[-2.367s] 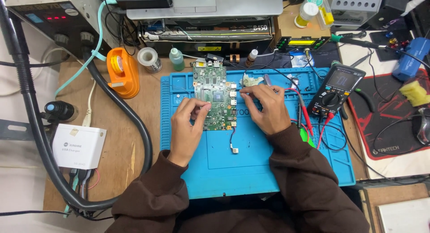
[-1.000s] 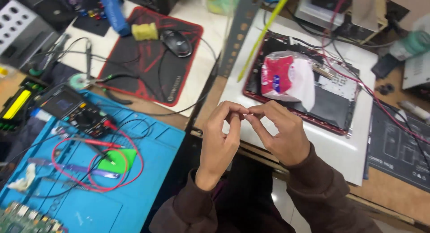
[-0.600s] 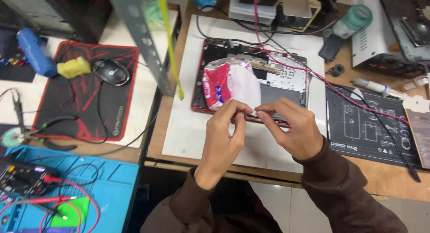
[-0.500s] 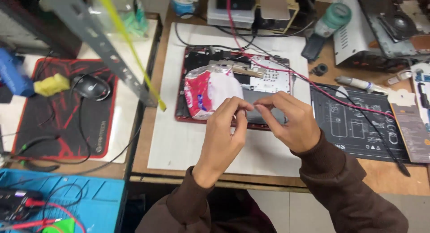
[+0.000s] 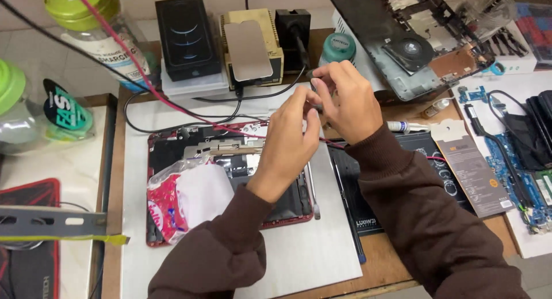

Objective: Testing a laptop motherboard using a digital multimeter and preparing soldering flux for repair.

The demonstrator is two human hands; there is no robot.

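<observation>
Bottom of the frame is just two brown sleeves (image 5: 414, 218) coming up over the white tabletop (image 5: 310, 259). Left of centre sits the opened red-framed tablet (image 5: 230, 178), back off, with a crumpled red-and-white plastic wrapper (image 5: 184, 198) lying on its lower left part.

Above the tablet's upper right corner, the left hand (image 5: 287, 138) and right hand (image 5: 345, 100) meet fingertip to fingertip. Both sets of fingers are pinched nearly closed on some small dark part (image 5: 315, 106). Can't tell what it is, too tiny and half hidden.

For fiddly pinch work like this I'd say keep the wrists braced low and stay over the white sheet so a drop is easy to find, and mind the thin red wire (image 5: 190, 112) running just behind the hands.

Further back: a black phone box (image 5: 187, 37) and a beige heating plate station (image 5: 253, 46).
</observation>
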